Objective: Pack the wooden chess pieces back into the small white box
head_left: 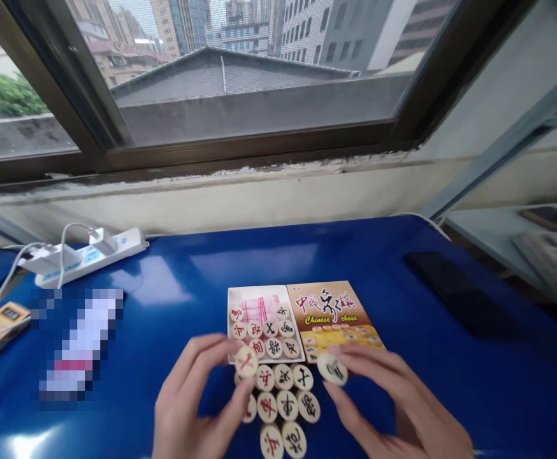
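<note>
Currently gripping both: left hand [197,398] closed in a pinch on red-marked disc [246,362], right hand [393,398] pinching black-marked disc [332,369], thumb and fingers on each. Left disc seen at near-left corner of white tray [233,294]; right disc by near edge of box lid [326,309]. Can't tell whether either touches anything below.

Between hands and toward wearer: got loose discs [267,407] on blue table [164,347], in short rows, red and black marks mixed, only two in nearest row. Partly hidden at left by fingers and held disc.

Beyond: white tray holding more round pieces [270,328], with pink-and-white patterned sheet [259,308] showing at far side. Next to tray on right, box lid printed "Chinese chess".

Further out on left: pixelated item [82,344], then white power strip [125,243] with plugs and white cables [13,268], plus orange-brown printed item [4,330] partly under cables. Out right: dark flat object [443,290] lying on table. Behind table: pale wall [259,194] and brown-framed window [250,137], with buildings outside.
</note>
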{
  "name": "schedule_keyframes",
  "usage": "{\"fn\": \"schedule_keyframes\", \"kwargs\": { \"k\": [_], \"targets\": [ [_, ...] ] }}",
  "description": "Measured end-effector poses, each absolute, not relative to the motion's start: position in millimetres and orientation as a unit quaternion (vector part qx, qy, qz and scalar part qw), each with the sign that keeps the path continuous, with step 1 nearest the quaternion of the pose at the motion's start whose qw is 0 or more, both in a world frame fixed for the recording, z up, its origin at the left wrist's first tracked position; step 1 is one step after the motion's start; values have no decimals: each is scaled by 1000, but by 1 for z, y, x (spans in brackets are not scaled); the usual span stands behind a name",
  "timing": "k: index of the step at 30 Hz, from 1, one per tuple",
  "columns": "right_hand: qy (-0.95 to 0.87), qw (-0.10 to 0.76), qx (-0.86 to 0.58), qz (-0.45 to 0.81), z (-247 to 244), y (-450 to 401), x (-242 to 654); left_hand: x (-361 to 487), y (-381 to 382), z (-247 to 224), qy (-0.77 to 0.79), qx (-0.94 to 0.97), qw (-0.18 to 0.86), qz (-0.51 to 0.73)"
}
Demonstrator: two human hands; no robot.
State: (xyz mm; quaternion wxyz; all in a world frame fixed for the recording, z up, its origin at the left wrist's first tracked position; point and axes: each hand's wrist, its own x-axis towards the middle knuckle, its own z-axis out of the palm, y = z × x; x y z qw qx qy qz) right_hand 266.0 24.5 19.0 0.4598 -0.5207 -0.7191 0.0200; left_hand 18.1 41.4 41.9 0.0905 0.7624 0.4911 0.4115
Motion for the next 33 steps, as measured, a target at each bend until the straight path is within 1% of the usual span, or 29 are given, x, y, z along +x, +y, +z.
{"fn": "schedule_keyframes", "kwargs": {
  "k": [3, 6, 10, 14, 21, 25, 33],
  "targets": [
    [-748, 495, -441, 32, 43, 60, 254, 24, 80, 52, 436, 792, 147, 400],
    [-775, 492, -393, 57, 55, 89, 248, 23, 108, 56, 410, 802, 170, 399],
    [-798, 476, -361, 87, 53, 118, 248, 17, 130, 58, 383, 825, 191, 370],
    [-825, 466, -310, 79, 42, 135, 247, 12, 140, 52, 361, 829, 208, 372],
    [-820, 469, -305, 120, 26, 134, 244, 13, 134, 33, 376, 817, 183, 398],
    [-813, 464, -320, 145, 25, 128, 245, 11, 131, 33, 369, 829, 175, 383],
    [-818, 459, -318, 138, 29, 129, 247, 9, 131, 34, 378, 838, 132, 369]
  ]
}}
